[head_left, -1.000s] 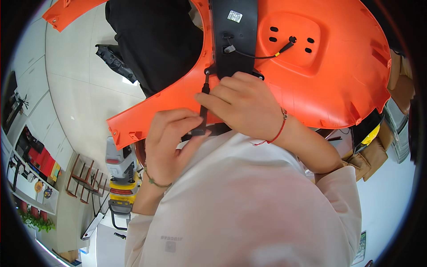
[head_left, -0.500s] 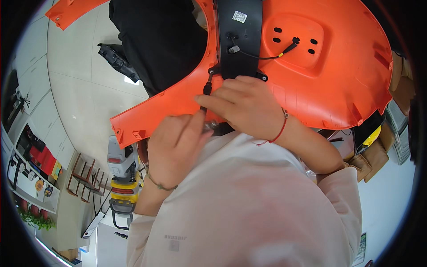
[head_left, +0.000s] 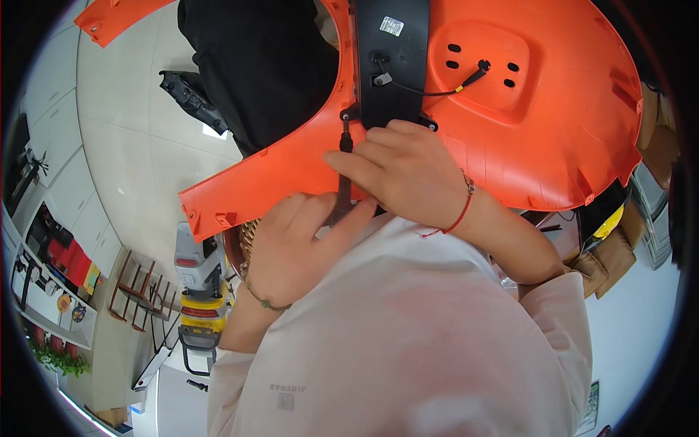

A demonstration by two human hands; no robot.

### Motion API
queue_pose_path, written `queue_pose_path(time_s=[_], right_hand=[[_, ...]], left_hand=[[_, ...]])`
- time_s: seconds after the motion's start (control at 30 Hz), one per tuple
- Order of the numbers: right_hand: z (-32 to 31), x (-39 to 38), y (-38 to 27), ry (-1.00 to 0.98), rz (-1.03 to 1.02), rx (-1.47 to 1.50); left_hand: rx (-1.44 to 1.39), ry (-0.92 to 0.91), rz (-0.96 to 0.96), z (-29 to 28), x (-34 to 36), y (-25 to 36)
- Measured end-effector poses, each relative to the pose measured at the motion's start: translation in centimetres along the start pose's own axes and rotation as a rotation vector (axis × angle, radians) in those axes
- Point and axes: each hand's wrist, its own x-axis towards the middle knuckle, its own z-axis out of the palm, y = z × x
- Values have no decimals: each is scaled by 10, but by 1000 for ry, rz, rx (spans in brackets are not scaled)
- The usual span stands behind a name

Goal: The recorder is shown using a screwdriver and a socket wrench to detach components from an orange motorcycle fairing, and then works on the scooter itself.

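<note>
A large orange plastic shell lies before me, its inner side up. A black panel with a white label is set across it, and a dark cable runs from it to a hole in the shell. A dark screwdriver stands with its tip at the screw in the panel's left black tab. My left hand, slightly blurred, is closed round the handle's lower end. Higher up, my right hand has curled fingers, with the foremost against the screwdriver's shaft.
A black cloth-like object hangs beyond the shell's curved cutout. On the pale floor lies a black plastic part. A grey and yellow machine stands at left. Brown chairs and a yellow object are at right.
My left hand has turned and shifted slightly with the handle, and the screwdriver stands more upright. My right hand is nearly unmoved.
</note>
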Motion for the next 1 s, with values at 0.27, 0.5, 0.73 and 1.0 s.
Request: queue_pose_path(time_s=[0.27, 0.5, 0.73, 1.0], right_hand=[[5, 0, 1, 45, 64, -84], [4, 0, -2, 1, 46, -69], [3, -6, -3, -64, -22, 22], [6, -5, 2, -25, -2, 1]], left_hand=[[-393, 217, -408, 3, -7, 4], [-480, 70, -539, 8, -3, 12], [201, -96, 123, -5, -3, -5], [-169, 42, -240, -3, 1, 6]])
